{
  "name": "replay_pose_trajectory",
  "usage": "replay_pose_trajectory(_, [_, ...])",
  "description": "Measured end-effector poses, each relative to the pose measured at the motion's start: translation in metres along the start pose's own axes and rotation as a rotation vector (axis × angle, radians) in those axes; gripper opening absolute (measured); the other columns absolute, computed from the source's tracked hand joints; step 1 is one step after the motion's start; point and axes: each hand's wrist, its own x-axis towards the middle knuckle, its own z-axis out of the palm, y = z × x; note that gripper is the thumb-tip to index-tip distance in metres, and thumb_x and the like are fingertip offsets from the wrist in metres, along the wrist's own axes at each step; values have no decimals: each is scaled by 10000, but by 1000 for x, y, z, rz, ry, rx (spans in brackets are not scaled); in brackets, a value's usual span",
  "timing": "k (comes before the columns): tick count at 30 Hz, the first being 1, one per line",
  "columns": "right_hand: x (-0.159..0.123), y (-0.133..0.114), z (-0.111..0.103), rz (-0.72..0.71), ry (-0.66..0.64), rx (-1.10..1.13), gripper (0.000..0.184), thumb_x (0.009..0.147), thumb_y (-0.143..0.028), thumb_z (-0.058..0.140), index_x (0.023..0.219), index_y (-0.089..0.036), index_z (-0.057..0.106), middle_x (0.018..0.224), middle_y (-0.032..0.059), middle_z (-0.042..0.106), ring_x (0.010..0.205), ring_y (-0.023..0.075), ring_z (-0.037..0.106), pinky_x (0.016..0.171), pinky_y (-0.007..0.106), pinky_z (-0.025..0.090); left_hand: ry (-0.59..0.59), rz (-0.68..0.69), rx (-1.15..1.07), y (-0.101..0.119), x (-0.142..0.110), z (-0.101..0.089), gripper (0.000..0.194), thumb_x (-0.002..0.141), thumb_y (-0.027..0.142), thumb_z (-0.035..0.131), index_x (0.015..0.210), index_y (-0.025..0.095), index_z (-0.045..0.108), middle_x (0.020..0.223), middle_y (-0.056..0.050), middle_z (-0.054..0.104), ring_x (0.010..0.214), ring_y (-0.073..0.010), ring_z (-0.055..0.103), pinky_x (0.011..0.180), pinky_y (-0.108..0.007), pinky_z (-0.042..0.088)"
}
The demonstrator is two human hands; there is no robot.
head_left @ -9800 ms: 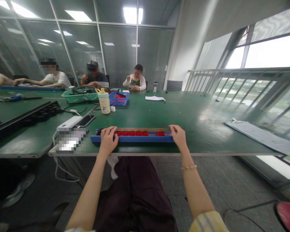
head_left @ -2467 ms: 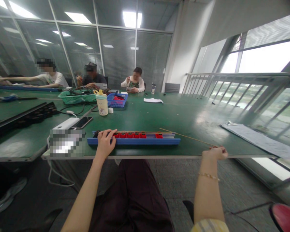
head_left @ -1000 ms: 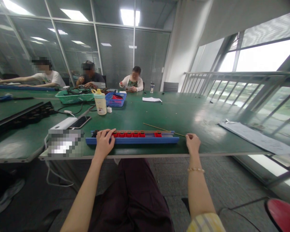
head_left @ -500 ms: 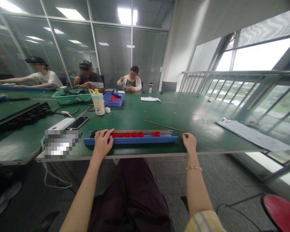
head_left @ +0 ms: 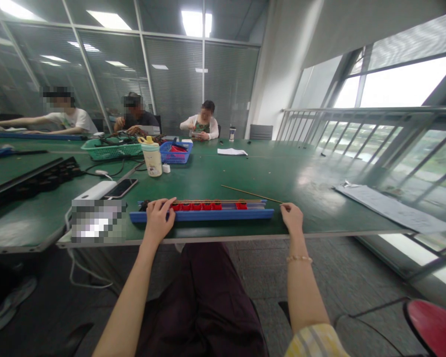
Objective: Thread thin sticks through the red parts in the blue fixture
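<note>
1. Rail (head_left: 33, 179), black, with dark lumpy parts along it, lies slantwise at the far left of the green tabletop (head_left: 282, 168). Beyond it sits a person in a white T-shirt (head_left: 74, 120).
2. A white corded box (head_left: 95, 191) comes next, touching or just beside a smartphone (head_left: 122, 188). Farther back, a green basket (head_left: 113, 151) holds tangled cables.
3. A cream tumbler (head_left: 153, 159) with a yellow lid stands upright, with a blue basket (head_left: 176, 154) of red and dark items just behind it to the right.
4. The left hand (head_left: 159, 219) lies over the left part of the blue tray (head_left: 208, 215), fingers bent across it, thumb apart on the near side. I cannot tell whether it grips or only rests.
5. The long tray lies near the table's front edge. Inside are red blocks (head_left: 196, 206): 5 visible close together, 1 apart toward the right. A thin rod runs lengthwise over them.
6. A thin stick (head_left: 250, 192) slants behind the tray's right half, its near end pinched tightly in the fingertips of the right hand (head_left: 292, 217), just right of the tray.
7. A clipboard with papers (head_left: 392, 206) lies at far right.
</note>
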Motion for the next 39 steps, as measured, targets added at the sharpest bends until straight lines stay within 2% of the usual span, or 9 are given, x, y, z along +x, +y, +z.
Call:
replay_pose_trajectory(4, [0, -19, -4, -30, 3, 143, 286, 789, -352, 507, 877, -173, 713, 869, 100, 713, 798, 213, 626, 849, 365, 469, -13, -2, -1, 1, 1, -1, 390, 898, 271, 452, 1251, 234, 615, 1134, -99, 616, 1079, -274, 490, 1011, -446, 391])
replay_pose_trajectory(8, [-3, -48, -3, -45, 14, 321, 376, 826, -462, 524, 961, -170, 719, 909, 105, 726, 804, 212, 645, 793, 341, 490, 3, -17, -24, 0, 1, 1, 387, 899, 280, 448, 1255, 175, 556, 1154, -120, 623, 1088, -277, 513, 1016, -454, 385])
replay_pose_trajectory(13, [-12, -77, 10, -114, -127, 381, 482, 846, -596, 512, 940, -174, 727, 938, 112, 737, 851, 228, 656, 803, 346, 490, 24, -24, -26, -3, 1, 3, 269, 899, 283, 444, 1105, 163, 568, 1109, -128, 633, 1072, -274, 546, 1007, -449, 387])
replay_pose_trajectory(17, [-17, -82, 16, -120, -182, 334, 532, 823, -659, 525, 866, -171, 733, 878, 108, 740, 817, 232, 651, 804, 352, 477, 14, -6, -17, -2, 2, 2, 260, 894, 273, 444, 1103, 173, 563, 1111, -123, 633, 1078, -275, 548, 1010, -444, 380])
replay_pose_trajectory(22, [-18, -85, 9, -92, -198, 355, 612, 834, -713, 478, 848, -160, 741, 759, 79, 711, 714, 209, 617, 713, 320, 451, 13, -7, -19, -1, 1, 2, 274, 901, 271, 431, 1121, 174, 562, 1121, -121, 629, 1091, -274, 546, 1006, -443, 385])
replay_pose_trajectory(28, [-21, -94, 3, -194, -314, 383, 534, 813, -675, 564, 750, -170, 726, 756, 47, 701, 717, 188, 592, 712, 295, 420, 17, 0, -32, -1, 1, 1, 291, 896, 270, 426, 1122, 162, 574, 1127, -131, 626, 1101, -271, 537, 1015, -445, 384])
replay_pose_trajectory(39, [-23, -99, 4, -91, -314, 443, 478, 766, -632, 620, 732, -169, 736, 737, 43, 698, 730, 192, 580, 700, 299, 399, 6, 12, -34, -4, 2, 3, 285, 896, 273, 438, 1122, 183, 586, 1114, -119, 625, 1086, -274, 543, 997, -453, 401])
